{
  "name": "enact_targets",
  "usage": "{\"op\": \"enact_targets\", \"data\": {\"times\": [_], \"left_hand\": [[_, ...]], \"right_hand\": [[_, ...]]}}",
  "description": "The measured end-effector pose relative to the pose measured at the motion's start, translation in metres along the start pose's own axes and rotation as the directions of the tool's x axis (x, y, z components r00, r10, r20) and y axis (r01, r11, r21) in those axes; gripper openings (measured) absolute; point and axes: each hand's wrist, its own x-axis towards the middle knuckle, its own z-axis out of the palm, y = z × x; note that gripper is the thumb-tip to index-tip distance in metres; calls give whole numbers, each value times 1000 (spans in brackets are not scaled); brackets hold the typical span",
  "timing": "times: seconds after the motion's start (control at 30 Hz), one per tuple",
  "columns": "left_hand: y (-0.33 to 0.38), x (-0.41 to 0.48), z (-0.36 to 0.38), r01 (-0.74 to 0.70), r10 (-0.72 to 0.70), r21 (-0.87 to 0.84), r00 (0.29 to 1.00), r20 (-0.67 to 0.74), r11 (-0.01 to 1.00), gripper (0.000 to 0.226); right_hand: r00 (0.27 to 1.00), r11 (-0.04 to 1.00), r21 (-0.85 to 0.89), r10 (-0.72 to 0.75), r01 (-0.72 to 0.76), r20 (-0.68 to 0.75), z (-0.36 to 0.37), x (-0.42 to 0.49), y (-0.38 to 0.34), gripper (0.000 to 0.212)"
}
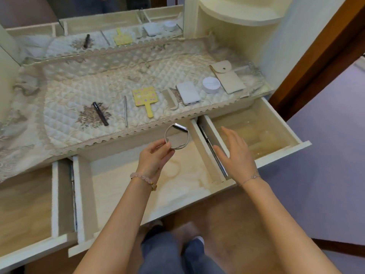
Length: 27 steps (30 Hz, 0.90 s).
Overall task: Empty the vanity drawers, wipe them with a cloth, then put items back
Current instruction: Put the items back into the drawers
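Note:
Three cream vanity drawers stand pulled out: the left drawer (25, 204), the middle drawer (122, 186) and the right drawer (276, 123). My left hand (155, 158) pinches a small round mirror (177, 138) by its rim above the middle drawer. Open with fingers spread, my right hand (236, 153) hovers over the divide between the middle and right drawers. On the quilted vanity top (98, 80) lie a dark pen (100, 113), a silver stick (125, 111), a yellow hand mirror (145, 98), a comb (170, 98), a white power bank (188, 92), a round white jar (211, 85) and a beige pouch (227, 76).
A wall mirror (88, 18) behind the vanity reflects the items. A curved cream shelf unit (237, 20) stands at the right, with a brown door frame (316, 62) beyond it. My legs and the wooden floor (227, 224) are below the drawers.

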Motion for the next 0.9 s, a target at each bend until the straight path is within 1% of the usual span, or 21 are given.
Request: {"op": "enact_targets", "data": {"times": [0.17,0.33,0.47,0.63,0.77,0.9], "left_hand": [[-5,10,16,-14,13,-16,998,-57,1000,12],[-4,36,28,-9,3,-50,993,-117,999,22],[0,63,37,-20,11,-55,988,-156,998,13],[7,99,43,-22,11,-59,984,-180,998,10],[8,120,48,-29,17,-56,980,-199,998,12],[6,134,52,-35,19,-64,973,-232,997,21]], "right_hand": [[1000,1000,12,-8,8,24,-3,22,23,56],[998,1000,21,-10,9,69,3,60,39,56],[991,998,55,-27,19,133,14,105,45,57],[981,994,104,-44,25,190,37,166,48,57],[972,987,157,-14,-24,235,57,209,52,55],[959,960,240,77,-146,274,76,250,57,53]]}}
